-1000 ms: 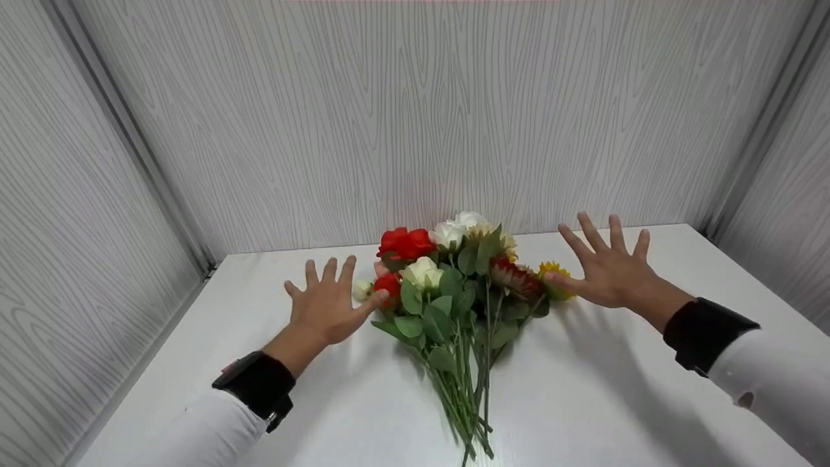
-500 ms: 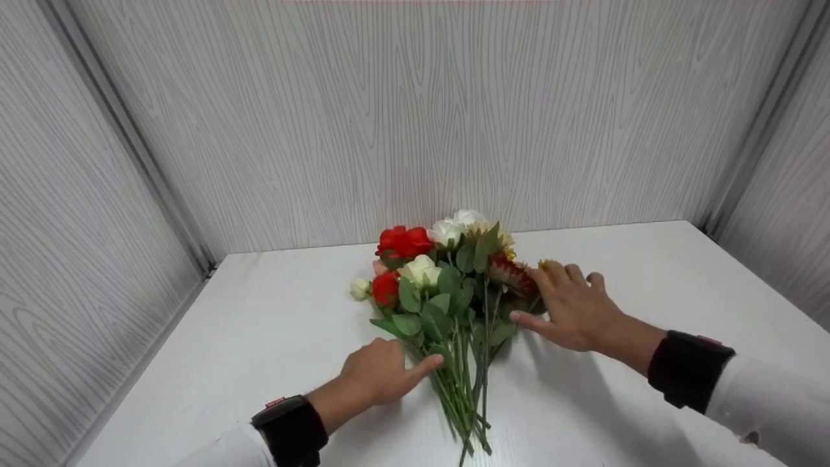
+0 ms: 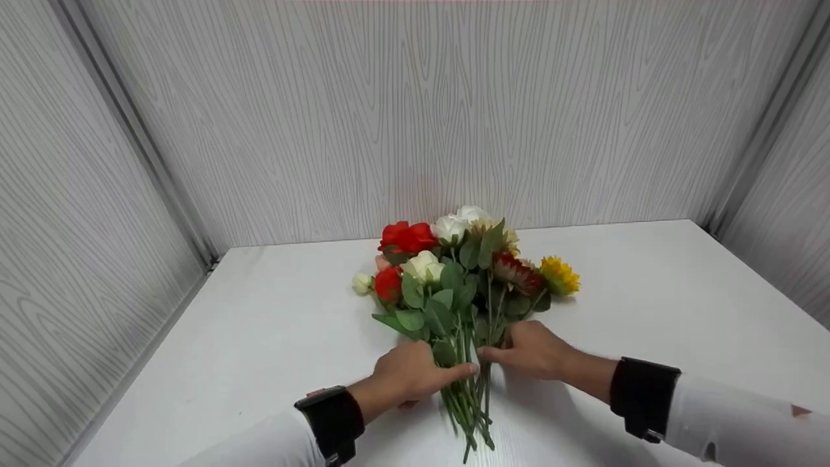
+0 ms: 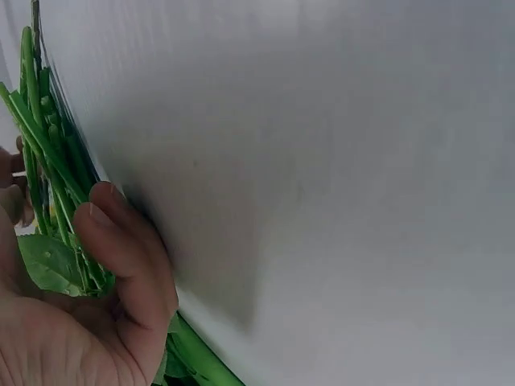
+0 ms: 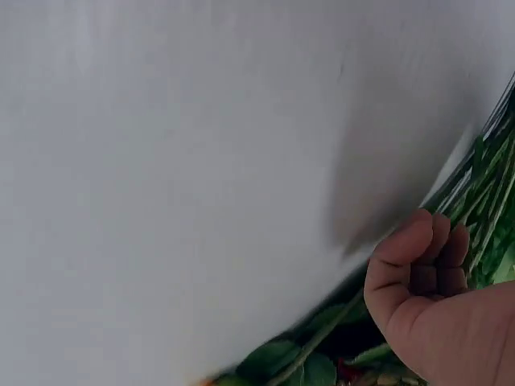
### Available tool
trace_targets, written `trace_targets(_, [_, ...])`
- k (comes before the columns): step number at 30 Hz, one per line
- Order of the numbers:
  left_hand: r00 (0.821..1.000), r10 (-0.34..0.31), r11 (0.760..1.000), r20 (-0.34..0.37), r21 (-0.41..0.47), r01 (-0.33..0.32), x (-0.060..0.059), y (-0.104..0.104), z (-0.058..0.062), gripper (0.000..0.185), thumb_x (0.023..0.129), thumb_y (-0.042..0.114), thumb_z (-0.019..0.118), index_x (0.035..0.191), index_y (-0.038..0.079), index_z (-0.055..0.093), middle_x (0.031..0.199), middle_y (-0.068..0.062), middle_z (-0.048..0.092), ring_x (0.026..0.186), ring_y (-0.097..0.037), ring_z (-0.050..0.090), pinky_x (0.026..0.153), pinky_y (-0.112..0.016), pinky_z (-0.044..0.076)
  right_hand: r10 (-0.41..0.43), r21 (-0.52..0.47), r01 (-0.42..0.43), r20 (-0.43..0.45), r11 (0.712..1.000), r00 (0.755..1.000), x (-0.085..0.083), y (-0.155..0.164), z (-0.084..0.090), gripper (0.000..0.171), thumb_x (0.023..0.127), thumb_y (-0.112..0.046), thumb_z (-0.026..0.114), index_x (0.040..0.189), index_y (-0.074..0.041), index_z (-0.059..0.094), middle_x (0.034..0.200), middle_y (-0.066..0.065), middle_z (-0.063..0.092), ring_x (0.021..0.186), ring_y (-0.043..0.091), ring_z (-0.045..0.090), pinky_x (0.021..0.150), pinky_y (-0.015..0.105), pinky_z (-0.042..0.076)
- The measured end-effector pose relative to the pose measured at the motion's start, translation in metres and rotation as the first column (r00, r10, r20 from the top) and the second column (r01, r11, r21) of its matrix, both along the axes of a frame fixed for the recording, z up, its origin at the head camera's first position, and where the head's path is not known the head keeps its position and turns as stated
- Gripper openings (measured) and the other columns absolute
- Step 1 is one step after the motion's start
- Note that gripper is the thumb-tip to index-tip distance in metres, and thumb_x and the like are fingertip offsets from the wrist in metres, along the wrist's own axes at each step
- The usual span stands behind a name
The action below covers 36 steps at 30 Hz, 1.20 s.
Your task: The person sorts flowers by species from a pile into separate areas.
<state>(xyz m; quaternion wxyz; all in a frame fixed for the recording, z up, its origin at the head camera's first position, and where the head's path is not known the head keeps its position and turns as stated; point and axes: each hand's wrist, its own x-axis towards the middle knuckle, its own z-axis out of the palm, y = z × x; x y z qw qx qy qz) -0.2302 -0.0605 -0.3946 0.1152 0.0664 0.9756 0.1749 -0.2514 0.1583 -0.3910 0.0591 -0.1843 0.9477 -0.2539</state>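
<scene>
A bunch of flowers (image 3: 438, 318) lies on the white table, blooms toward the back wall and green stems (image 3: 463, 405) toward me. From the left, my left hand (image 3: 410, 371) grips the stems, its thumb across the top and its fingers curled at their side. My right hand (image 3: 533, 350) holds the stems on the right side, a little higher up, with its thumb over them. Curled left fingers (image 4: 133, 257) lie against the stems in the left wrist view. The right fingers (image 5: 402, 249) curl beside the stems in the right wrist view; leaves partly hide the grip.
Red roses (image 3: 407, 238), white roses (image 3: 450, 227), a dark red flower (image 3: 515, 272) and a yellow sunflower (image 3: 559, 275) make up the flower heads. The table (image 3: 279, 311) meets a grey wood-grain back wall (image 3: 415, 117), with side panels left and right.
Both hands came down from above the table with fingers spread and moved inward to the stems. Their fingers have closed on them. The bunch has stayed in place.
</scene>
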Motion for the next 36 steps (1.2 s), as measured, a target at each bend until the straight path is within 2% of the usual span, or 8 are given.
trace_targets(5, [0.998, -0.040, 0.993, -0.046, -0.109, 0.035, -0.006, 0.005, 0.003, 0.080, 0.056, 0.095, 0.035, 0.051, 0.017, 0.051, 0.046, -0.001, 0.053, 0.042, -0.016, 0.053, 0.039, -0.029, 0.035, 0.015, -0.095, -0.015, 0.000, 0.995, 1.000, 0.000, -0.012, -0.009, 0.046, 0.081, -0.039, 0.067, 0.048, -0.016, 0.046, 0.043, -0.009, 0.030, 0.040, 0.007, 0.029, 0.043, 0.023, 0.025])
trace_targets(12, [0.997, -0.068, 0.964, -0.023, -0.258, 0.060, -0.014, 0.019, 0.012, 0.082, 0.058, 0.095, 0.033, 0.055, 0.016, 0.054, 0.049, -0.001, 0.056, 0.043, -0.015, 0.054, 0.042, -0.028, 0.036, -0.038, -0.174, 0.053, 0.092, 0.983, 0.995, -0.002, -0.013, -0.013, 0.032, 0.090, -0.025, 0.057, 0.064, -0.008, 0.058, 0.049, -0.004, 0.039, 0.045, 0.011, 0.036, 0.047, 0.026, 0.031])
trace_targets(18, [0.998, -0.057, 0.956, -0.020, -0.288, 0.048, -0.018, 0.029, 0.014, 0.078, 0.063, 0.091, 0.038, 0.055, 0.015, 0.053, 0.051, -0.002, 0.055, 0.042, -0.015, 0.054, 0.042, -0.028, 0.036, 0.004, -0.209, 0.021, 0.121, 0.978, 0.993, -0.007, -0.013, -0.013, 0.021, 0.088, -0.016, 0.054, 0.074, -0.004, 0.064, 0.053, -0.004, 0.040, 0.049, 0.011, 0.037, 0.052, 0.027, 0.033])
trace_targets(21, [0.999, -0.044, 0.953, 0.000, -0.299, 0.042, -0.020, 0.033, 0.015, 0.073, 0.067, 0.085, 0.043, 0.062, 0.013, 0.058, 0.060, -0.002, 0.056, 0.044, -0.016, 0.053, 0.045, -0.029, 0.038, -0.010, -0.214, 0.043, 0.151, 0.976, 0.988, -0.008, -0.013, -0.014, 0.019, 0.085, -0.015, 0.055, 0.074, -0.003, 0.066, 0.053, -0.004, 0.042, 0.049, 0.012, 0.038, 0.052, 0.027, 0.034])
trace_targets(24, [0.999, -0.029, 0.950, 0.040, -0.311, 0.040, -0.022, 0.038, 0.015, 0.072, 0.069, 0.081, 0.047, 0.073, 0.011, 0.063, 0.068, -0.004, 0.058, 0.047, -0.016, 0.054, 0.048, -0.029, 0.041, -0.044, -0.173, 0.074, 0.170, 0.982, 0.984, -0.010, -0.015, -0.017, 0.017, 0.083, -0.015, 0.055, 0.073, -0.006, 0.065, 0.054, -0.003, 0.045, 0.051, 0.013, 0.041, 0.052, 0.028, 0.034])
trace_targets(29, [1.000, -0.017, 0.935, 0.025, -0.353, 0.024, -0.021, 0.045, 0.010, 0.078, 0.067, 0.081, 0.049, 0.088, 0.008, 0.068, 0.084, -0.007, 0.064, 0.063, -0.018, 0.059, 0.062, -0.031, 0.048, -0.068, -0.093, 0.080, 0.127, 0.992, 0.990, -0.012, -0.016, -0.022, 0.016, 0.083, -0.014, 0.055, 0.069, -0.009, 0.059, 0.059, -0.001, 0.049, 0.058, 0.015, 0.045, 0.057, 0.030, 0.037])
trace_targets(33, [1.000, -0.002, 0.936, -0.021, -0.351, -0.005, -0.019, 0.052, 0.006, 0.079, 0.070, 0.076, 0.051, 0.100, 0.004, 0.067, 0.100, -0.009, 0.066, 0.084, -0.020, 0.061, 0.078, -0.034, 0.049, -0.067, -0.155, 0.089, 0.141, 0.984, 0.988, -0.013, -0.014, -0.022, 0.008, 0.080, -0.008, 0.053, 0.078, -0.005, 0.061, 0.067, 0.002, 0.054, 0.062, 0.016, 0.049, 0.059, 0.030, 0.039])
trace_targets(36, [0.999, 0.020, 0.941, -0.037, -0.337, -0.031, -0.018, 0.058, 0.003, 0.076, 0.071, 0.072, 0.054, 0.102, 0.003, 0.067, 0.105, -0.009, 0.066, 0.093, -0.022, 0.061, 0.082, -0.035, 0.049, -0.052, -0.215, 0.092, 0.188, 0.972, 0.981, -0.013, -0.012, -0.021, 0.010, 0.081, -0.006, 0.052, 0.084, -0.002, 0.062, 0.068, 0.003, 0.059, 0.060, 0.015, 0.052, 0.056, 0.028, 0.042])
